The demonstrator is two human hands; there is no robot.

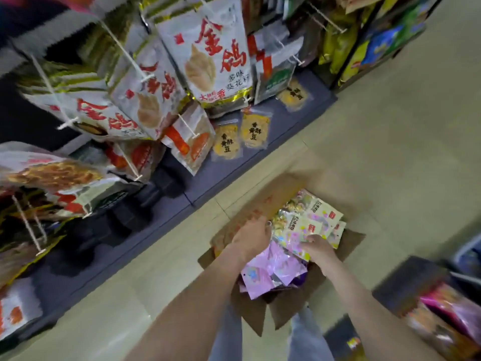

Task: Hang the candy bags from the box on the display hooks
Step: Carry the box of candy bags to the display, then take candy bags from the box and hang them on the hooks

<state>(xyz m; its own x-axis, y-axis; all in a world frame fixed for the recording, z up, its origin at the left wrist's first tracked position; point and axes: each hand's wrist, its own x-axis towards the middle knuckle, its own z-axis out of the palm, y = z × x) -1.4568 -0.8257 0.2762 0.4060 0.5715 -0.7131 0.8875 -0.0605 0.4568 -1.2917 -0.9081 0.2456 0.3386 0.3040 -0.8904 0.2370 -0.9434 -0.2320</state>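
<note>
Both hands are down in the open cardboard box (351, 239) on the floor: the right hand (318, 248) has its fingers curled over the near edge of the top bag (299, 230), apparently pinching it, while the left hand (251, 235) sits bent at the left rim of the pile, too blurred for me to tell whether it grips anything. The candy bags (316, 212) lie flat and overlapping inside the box, their long axis running from near-left to far-right, with pink ones (273, 269) nearer the person. The display hooks (128, 162) stand up and away to the far left, prongs poking out toward the aisle, so the left hand is the nearer one to them. A bag would likely need to be turned upright before its top hole meets a prong. Between the box and the dark shelf base (260, 157) runs a strip of bare floor (182, 251); on the near right, other stock (442, 308) crowds in close.
</note>
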